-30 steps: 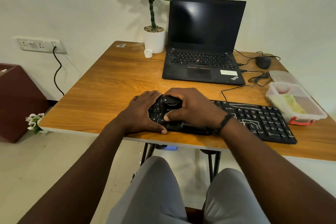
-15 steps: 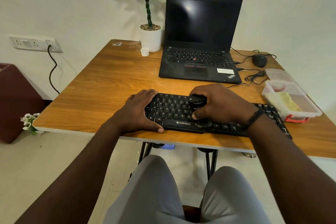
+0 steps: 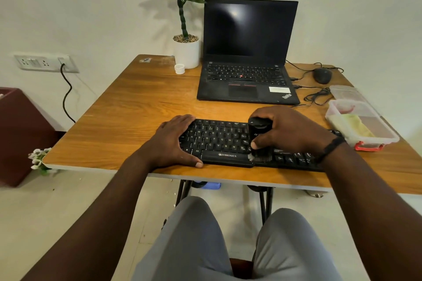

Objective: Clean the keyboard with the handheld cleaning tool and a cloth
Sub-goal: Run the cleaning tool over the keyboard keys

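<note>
A black keyboard (image 3: 219, 141) lies along the near edge of the wooden table (image 3: 141, 107). My left hand (image 3: 175, 141) lies flat on the keyboard's left end, fingers spread, thumb at the front edge. My right hand (image 3: 287, 132) grips a black handheld cleaning tool (image 3: 258, 130) that stands upright on the keys near the middle, just right of the space bar; its brush end touches the bottom row. A yellow-green cloth (image 3: 352, 126) lies inside a clear plastic box (image 3: 386, 130) at the right.
An open black laptop (image 3: 247, 75) stands behind the keyboard. A potted plant (image 3: 186, 50) and a small white cap (image 3: 179, 68) sit at the back. A black mouse (image 3: 322, 75) and tangled cables (image 3: 317, 96) lie back right, beside the box's lid (image 3: 342, 91).
My right hand has carried the cleaning tool rightward along the keyboard, from its left part to the middle. The left hand has stayed on the left end. The camera view has shifted.
</note>
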